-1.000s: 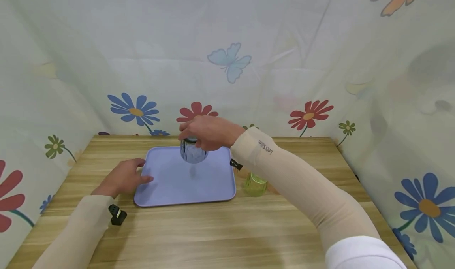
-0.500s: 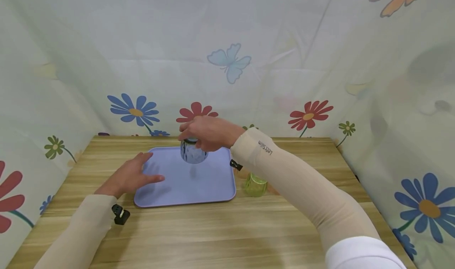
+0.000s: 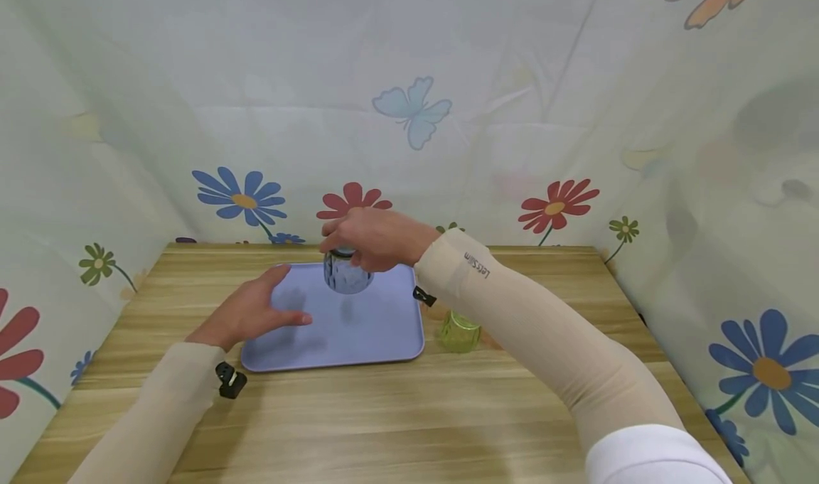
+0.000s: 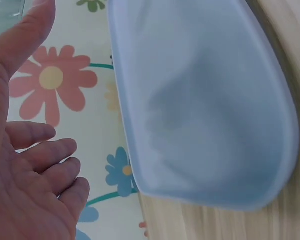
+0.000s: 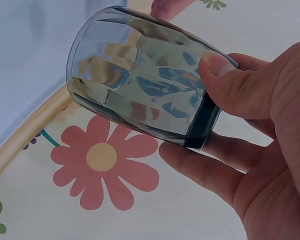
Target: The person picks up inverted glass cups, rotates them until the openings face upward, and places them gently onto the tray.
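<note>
My right hand (image 3: 377, 239) grips a bluish-grey clear glass tumbler (image 3: 348, 276) by its thick dark base. The tumbler is upside down, its mouth facing the tray. In the right wrist view the thumb presses one side of the tumbler (image 5: 145, 80) and fingers curl against the other. Below it lies a lilac rectangular tray (image 3: 365, 338). Over the tray's left part, my left hand (image 3: 252, 312) is spread with thumb and fingers apart, holding nothing. Its palm and relaxed fingers (image 4: 60, 175) show in the left wrist view beside the tray (image 4: 215, 165).
Right of the tray stands a yellow-green glass (image 3: 461, 333), partly covered by my right forearm. Amber-tinted glass (image 3: 435, 310) peeks out behind it. The wooden table (image 3: 358, 420) ends at the back against a flower-printed curtain (image 3: 294, 143).
My left hand has moved right from the tray's left edge to over the tray, its fingers spreading wider. The right hand and the tumbler have stayed in place.
</note>
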Demonstrator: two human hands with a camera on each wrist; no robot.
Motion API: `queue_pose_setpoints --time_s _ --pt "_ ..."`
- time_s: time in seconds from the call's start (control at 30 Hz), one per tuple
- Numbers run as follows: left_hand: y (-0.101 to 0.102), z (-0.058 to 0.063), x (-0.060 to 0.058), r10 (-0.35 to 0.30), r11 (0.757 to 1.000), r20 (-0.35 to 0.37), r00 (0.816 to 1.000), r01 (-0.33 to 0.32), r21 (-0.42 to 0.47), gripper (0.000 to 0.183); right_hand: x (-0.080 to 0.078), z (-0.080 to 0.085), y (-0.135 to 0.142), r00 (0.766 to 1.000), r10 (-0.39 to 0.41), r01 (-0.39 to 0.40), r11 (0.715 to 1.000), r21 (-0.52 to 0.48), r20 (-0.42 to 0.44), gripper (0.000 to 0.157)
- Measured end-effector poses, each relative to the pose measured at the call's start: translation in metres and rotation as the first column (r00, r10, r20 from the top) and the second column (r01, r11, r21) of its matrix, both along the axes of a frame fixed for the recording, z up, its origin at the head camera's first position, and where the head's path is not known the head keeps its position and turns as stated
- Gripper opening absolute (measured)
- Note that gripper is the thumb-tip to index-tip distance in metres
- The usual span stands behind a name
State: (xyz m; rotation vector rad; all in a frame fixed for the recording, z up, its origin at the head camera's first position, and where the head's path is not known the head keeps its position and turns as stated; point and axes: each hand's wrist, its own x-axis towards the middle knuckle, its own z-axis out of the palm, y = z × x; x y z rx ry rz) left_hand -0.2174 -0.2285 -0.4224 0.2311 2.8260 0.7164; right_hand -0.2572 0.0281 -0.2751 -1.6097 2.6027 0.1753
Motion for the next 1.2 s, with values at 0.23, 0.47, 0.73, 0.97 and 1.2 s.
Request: queue_pose_setpoints --time_s 0.23,0.47,0.73,0.97,1.2 --pt "0.009 0.004 -0.002 -0.022 0.999 -0.015 1.000 0.023 0.028 0.134 0.001 -0.001 0.000 0.999 0.025 -0.025 1.000 -0.005 -0.023 0.046" --pt "0.019 0.010 -0.001 -0.053 0.997 -0.043 0.998 0.055 0.052 0.130 0.001 -0.002 0.001 0.999 0.041 -0.042 0.999 -0.021 -0.025 0.046" --pt "0.030 0.018 -0.003 -0.055 0.993 -0.045 0.997 0.060 0.097 0.129 0.003 -0.002 0.001 0.999 0.050 -0.051 0.997 -0.058 -0.016 0.047" --pt "0.036 0.021 -0.003 -0.069 0.988 -0.059 0.996 0.077 0.137 0.122 0.005 -0.002 0.001 0.998 0.062 -0.062 0.994 -0.087 -0.008 0.048" --pt "0.041 0.024 -0.004 -0.069 0.981 -0.075 0.995 0.082 0.175 0.112 0.006 -0.002 0.001 0.998 0.055 -0.052 0.992 -0.117 0.024 0.047"
